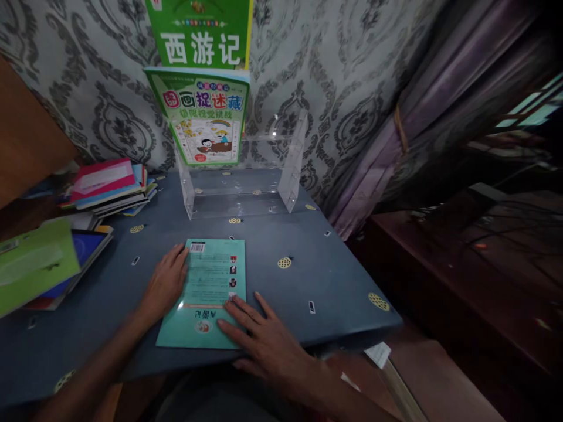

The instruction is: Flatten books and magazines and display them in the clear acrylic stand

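Note:
A teal book [206, 293] lies on the cloth-covered table with its back cover up, the barcode at the far end and its print upside down to me. Along its left edge rests my left hand [169, 278], fingers stretched forward and touching the cover; its thumb is hard to make out. My right hand [264, 334] is open, fingers spread, with the fingertips on the book's lower right part. Behind the book stands a clear plastic rack [288, 176]. On its left side, a green picture-puzzle book [206, 117] stands upright in front of a taller green book [197, 35].
Two piles of books lie at the left: one topped by a pink book [103, 179], a nearer one by a lime-green book [37, 264]. The blue-grey table [343, 281] ends at the right. A purple curtain [373, 170] hangs beyond, beside a dark red surface [422, 264].

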`<state>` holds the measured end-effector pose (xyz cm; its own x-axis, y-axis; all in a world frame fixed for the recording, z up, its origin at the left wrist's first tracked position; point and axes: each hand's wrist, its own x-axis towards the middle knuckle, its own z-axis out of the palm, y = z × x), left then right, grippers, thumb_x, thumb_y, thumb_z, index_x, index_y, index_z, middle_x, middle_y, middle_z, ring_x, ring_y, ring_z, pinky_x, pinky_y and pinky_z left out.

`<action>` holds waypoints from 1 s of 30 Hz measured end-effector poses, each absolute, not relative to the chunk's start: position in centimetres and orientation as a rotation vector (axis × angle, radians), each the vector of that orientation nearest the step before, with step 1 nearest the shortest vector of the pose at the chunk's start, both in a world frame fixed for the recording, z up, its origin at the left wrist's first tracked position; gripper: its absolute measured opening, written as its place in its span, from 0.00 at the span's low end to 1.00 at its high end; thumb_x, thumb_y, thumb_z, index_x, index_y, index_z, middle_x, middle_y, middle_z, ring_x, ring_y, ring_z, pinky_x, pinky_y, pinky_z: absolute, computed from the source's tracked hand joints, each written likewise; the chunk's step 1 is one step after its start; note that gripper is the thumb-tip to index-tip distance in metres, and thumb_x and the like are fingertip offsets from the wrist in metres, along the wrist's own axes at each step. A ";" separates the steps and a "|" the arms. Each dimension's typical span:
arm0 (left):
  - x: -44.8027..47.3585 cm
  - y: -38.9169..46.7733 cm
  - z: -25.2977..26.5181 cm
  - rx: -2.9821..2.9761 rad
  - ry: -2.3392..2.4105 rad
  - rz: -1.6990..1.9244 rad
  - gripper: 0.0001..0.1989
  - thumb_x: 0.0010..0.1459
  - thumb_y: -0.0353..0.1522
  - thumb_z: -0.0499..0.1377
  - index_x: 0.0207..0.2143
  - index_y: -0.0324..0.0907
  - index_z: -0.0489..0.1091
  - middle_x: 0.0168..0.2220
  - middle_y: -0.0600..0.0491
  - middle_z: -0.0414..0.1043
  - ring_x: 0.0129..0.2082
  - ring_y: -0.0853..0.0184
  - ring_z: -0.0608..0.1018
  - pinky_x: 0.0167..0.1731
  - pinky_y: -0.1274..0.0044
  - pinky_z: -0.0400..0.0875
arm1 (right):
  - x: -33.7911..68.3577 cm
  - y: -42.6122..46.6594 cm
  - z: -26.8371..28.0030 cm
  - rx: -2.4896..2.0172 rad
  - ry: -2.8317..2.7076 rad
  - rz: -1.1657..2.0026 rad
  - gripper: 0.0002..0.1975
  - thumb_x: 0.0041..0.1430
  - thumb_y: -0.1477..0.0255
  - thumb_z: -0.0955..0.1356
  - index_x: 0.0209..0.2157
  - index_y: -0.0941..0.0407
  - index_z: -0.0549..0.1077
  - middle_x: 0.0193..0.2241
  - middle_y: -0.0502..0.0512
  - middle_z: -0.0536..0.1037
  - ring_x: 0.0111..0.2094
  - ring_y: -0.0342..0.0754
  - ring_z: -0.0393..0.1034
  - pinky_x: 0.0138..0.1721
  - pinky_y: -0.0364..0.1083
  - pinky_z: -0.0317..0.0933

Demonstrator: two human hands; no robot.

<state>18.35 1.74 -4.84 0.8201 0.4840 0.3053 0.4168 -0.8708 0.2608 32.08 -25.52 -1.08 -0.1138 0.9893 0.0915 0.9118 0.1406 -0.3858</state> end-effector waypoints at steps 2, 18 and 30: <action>17.9 1.2 -5.1 2.835 0.613 0.548 0.27 0.70 0.40 0.41 0.63 0.37 0.62 0.67 0.40 0.60 0.68 0.54 0.61 0.64 0.60 0.61 | 32.0 -25.7 -1.5 -1.846 -2.114 0.292 0.33 0.66 0.65 0.68 0.68 0.51 0.56 0.69 0.60 0.57 0.71 0.57 0.47 0.68 0.65 0.49; 13.8 -3.7 -5.2 2.833 0.481 0.425 0.27 0.71 0.39 0.45 0.70 0.47 0.52 0.70 0.47 0.53 0.70 0.58 0.58 0.66 0.59 0.58 | 31.4 -28.8 -2.6 -1.567 -2.085 -0.103 0.16 0.69 0.73 0.65 0.56 0.52 0.72 0.54 0.53 0.79 0.65 0.48 0.61 0.66 0.61 0.55; 13.5 -0.8 1.4 2.051 0.365 0.374 0.35 0.65 0.57 0.38 0.50 0.52 0.78 0.60 0.51 0.72 0.67 0.51 0.63 0.65 0.53 0.58 | 35.0 -25.5 5.1 -1.409 -1.699 0.097 0.17 0.71 0.66 0.63 0.59 0.51 0.71 0.47 0.56 0.83 0.47 0.47 0.79 0.48 0.46 0.73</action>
